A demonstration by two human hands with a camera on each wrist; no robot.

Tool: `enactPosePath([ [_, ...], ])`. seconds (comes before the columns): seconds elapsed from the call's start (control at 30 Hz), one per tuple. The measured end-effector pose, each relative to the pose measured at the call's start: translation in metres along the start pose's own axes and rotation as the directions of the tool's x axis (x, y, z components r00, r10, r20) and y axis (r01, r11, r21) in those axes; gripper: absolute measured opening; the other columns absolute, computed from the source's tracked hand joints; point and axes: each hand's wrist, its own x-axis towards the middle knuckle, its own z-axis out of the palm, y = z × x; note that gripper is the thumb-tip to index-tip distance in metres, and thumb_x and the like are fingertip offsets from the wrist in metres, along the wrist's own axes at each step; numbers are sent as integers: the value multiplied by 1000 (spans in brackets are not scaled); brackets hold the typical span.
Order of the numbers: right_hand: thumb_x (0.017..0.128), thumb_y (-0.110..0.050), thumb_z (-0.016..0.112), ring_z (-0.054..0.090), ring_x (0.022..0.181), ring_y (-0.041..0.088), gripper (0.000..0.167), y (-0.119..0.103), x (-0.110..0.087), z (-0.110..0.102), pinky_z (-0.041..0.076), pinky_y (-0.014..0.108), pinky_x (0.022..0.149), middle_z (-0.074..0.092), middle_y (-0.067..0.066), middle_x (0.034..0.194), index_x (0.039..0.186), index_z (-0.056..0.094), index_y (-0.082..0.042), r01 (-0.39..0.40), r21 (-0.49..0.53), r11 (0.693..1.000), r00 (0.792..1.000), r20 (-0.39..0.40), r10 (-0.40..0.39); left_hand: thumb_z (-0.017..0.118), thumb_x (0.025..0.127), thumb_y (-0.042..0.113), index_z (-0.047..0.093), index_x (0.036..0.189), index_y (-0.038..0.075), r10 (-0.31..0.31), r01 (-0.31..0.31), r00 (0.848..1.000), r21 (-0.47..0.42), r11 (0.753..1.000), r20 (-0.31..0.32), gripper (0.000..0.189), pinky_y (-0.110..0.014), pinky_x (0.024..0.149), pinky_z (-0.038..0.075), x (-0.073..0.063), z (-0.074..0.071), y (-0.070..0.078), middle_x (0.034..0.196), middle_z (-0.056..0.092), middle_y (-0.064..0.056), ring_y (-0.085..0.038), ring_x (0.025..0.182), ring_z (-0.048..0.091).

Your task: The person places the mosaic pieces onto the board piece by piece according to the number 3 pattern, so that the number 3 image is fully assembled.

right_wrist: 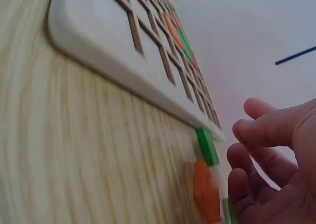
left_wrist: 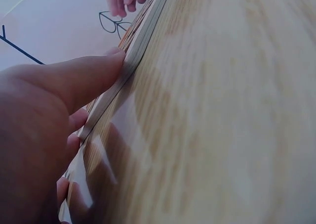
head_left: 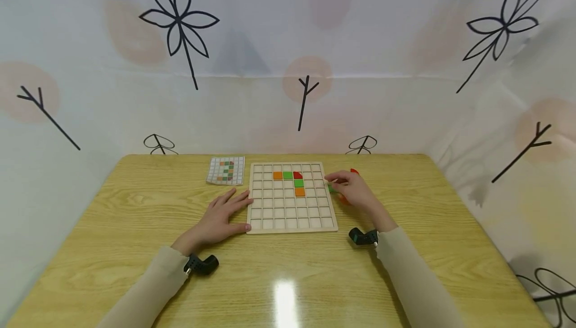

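Note:
A wooden grid board [head_left: 272, 213] lies on the table, with several coloured tiles in its upper cells: orange [head_left: 277, 175], green [head_left: 287, 175] and red [head_left: 297, 175] in a row, then green and orange below the red one. Fingers spread, my left hand [head_left: 218, 220] rests against the board's left edge; its thumb [left_wrist: 94, 75] touches the rim. My right hand [head_left: 355, 190] hovers by the right edge, fingers loosely bent, with no tile visible between thumb and fingertips. Under and beside it lie a loose green tile [right_wrist: 207, 146] and an orange tile [right_wrist: 206, 192].
A paper card [head_left: 216, 173] printed with a coloured grid pattern lies left of the board. Beyond my right hand, part of a red piece [head_left: 354, 171] shows. The wooden table [head_left: 252, 278] ends at a patterned cloth backdrop [head_left: 252, 108].

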Motion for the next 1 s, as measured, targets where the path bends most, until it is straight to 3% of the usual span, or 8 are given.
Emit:
enactPosePath([
  [0.3,100,-7,60,59,107,30,28,19,-7,-10,52,39,85,63,16,124,128,66,-4,-17,-21,1000,1000,23,17,66,93,50,45,152,20,-6,6,1000,-8,1000,4,70,-65,113,5,-1,0,2,163,27,0,-34,151,8],
  [0.63,98,-9,63,58,103,27,29,15,-3,-11,48,44,89,63,14,122,127,68,-6,-30,-88,996,996,86,37,66,93,51,45,153,20,0,0,1000,9,1000,1,70,-65,113,6,0,1,0,163,27,0,-34,151,8],
  [1.0,96,-6,65,56,107,31,29,12,0,-6,47,48,90,60,14,124,124,69,-6,-27,-147,989,997,67,37,67,93,49,45,152,20,2,-2,1000,11,1000,3,70,-65,113,7,1,0,0,163,27,-1,-35,151,9],
])
